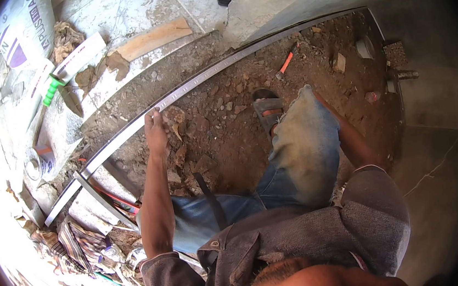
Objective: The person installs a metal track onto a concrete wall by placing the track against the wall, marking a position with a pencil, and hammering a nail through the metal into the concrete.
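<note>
A long grey metal bar (206, 76) runs in a diagonal from the lower left to the upper right, along the edge of a patch of rubble and dirt (227, 121). My left hand (156, 129) reaches forward and grips this bar, fingers curled over its edge. My right forearm (350, 137) passes behind my raised right knee in faded jeans (306, 141), and the hand itself is hidden. My sandalled foot (267, 108) stands on the dirt just past the knee.
An orange-handled tool (287, 63) lies on the dirt near the bar's far end. A green-handled trowel (54, 91), a wood plank (154, 39) and a white sack (25, 30) lie at upper left. Striped cloth (76, 243) is at lower left. A concrete wall (434, 101) stands to the right.
</note>
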`<state>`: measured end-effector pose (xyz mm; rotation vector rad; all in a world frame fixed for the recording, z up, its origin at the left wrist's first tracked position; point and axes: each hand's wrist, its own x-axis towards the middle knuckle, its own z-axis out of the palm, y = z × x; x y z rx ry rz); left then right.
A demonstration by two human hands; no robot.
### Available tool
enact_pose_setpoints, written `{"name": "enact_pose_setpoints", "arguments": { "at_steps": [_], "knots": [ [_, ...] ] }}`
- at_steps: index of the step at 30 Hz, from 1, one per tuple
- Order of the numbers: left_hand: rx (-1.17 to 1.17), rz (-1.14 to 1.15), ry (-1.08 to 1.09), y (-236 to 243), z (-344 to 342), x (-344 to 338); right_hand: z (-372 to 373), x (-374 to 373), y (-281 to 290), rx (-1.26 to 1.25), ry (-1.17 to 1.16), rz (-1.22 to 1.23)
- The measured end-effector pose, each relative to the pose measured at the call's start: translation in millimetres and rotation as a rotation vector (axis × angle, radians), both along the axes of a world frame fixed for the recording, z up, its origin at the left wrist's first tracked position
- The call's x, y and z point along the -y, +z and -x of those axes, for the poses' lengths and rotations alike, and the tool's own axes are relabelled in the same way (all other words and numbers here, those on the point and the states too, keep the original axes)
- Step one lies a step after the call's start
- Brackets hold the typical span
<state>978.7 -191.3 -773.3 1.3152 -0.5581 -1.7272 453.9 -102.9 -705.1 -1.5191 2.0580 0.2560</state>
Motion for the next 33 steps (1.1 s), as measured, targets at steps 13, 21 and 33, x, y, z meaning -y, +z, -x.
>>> {"name": "enact_pose_setpoints", "arguments": {
  "at_steps": [13, 21, 33],
  "knots": [
    [0.095, -0.232, -0.083, 20.4, 98.4, -5.7, 163.3, 163.4, -129.2, -0.368, 0.788, 0.265],
    [0.182, -0.337, -0.168, 40.0, 235.5, 41.0, 184.5, 173.5, -80.9, -0.304, 0.889, -0.29],
    [-0.139, -0.321, 0.18, -87.1, 393.2, 56.5, 11.9, 156.7, -139.1, 0.928, -0.11, -0.205]
  ]
}}
